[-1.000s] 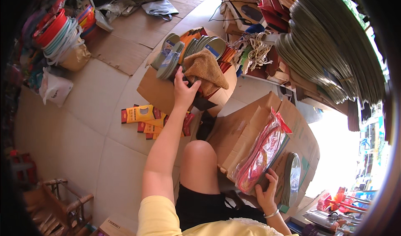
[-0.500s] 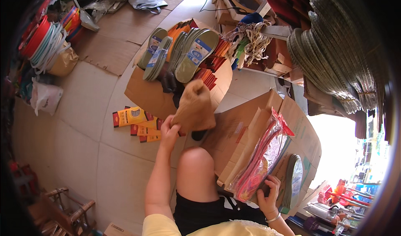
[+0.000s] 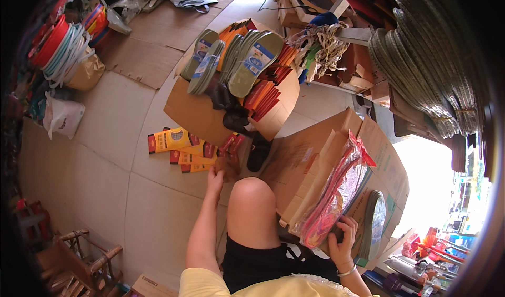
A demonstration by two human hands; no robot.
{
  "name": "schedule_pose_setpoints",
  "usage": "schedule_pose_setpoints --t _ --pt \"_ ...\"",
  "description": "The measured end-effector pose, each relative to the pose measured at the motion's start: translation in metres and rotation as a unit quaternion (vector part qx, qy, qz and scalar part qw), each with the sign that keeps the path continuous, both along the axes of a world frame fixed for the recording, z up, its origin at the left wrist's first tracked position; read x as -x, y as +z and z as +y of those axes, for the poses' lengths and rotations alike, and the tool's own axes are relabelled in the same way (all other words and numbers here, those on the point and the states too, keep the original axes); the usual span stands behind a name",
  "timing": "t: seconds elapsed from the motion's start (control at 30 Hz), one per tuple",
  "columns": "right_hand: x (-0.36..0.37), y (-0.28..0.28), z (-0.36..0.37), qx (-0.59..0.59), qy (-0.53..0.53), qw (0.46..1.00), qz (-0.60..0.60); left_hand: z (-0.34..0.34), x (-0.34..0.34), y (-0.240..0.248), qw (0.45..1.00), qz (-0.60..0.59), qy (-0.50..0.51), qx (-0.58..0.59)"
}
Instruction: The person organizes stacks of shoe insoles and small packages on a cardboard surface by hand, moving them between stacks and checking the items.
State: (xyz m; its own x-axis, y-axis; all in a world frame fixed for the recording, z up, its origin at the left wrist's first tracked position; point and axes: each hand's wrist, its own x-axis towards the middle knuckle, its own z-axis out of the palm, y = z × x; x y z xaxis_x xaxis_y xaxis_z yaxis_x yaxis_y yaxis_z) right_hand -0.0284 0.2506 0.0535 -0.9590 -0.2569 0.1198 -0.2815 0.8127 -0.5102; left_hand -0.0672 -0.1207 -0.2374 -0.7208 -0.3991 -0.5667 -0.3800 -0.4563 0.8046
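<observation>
My left hand (image 3: 215, 181) is closed on a soft brown piece (image 3: 227, 170), blurred and partly hidden, low over the floor by my shoe (image 3: 258, 152). Beside it, several yellow packets (image 3: 173, 140) with red ends lie fanned out on the tiles. My right hand (image 3: 344, 243) has its fingers curled at the lower end of a clear plastic pack with pink contents (image 3: 336, 194). That pack lies on an open cardboard box (image 3: 302, 165). A stack of grey-green insoles (image 3: 374, 221) sits right of this hand, on the box's flap.
Ahead, another opened carton (image 3: 192, 113) bears grey-green insoles (image 3: 255, 60) and orange-red packets (image 3: 263, 98). Red basins (image 3: 51, 44) stand far left, a wooden stool (image 3: 89, 260) near left. Bundled woven insoles (image 3: 415, 71) hang at the right, above a mop head (image 3: 326, 47).
My left hand has lowered the brown piece from in front of the far carton toward the floor. The right hand stays at the plastic pack. The whole view has shifted slightly.
</observation>
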Motion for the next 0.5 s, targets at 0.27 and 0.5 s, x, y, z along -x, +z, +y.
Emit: schedule_pose_setpoints --t 0.27,0.5 --pt "0.000 -0.001 0.000 -0.014 -0.019 1.000 0.001 -0.023 0.151 0.140 0.828 0.218 0.025 0.516" --pt "0.002 0.001 -0.003 -0.022 -0.007 1.000 -0.004 -0.060 0.276 0.138 0.893 0.039 -0.141 0.426"
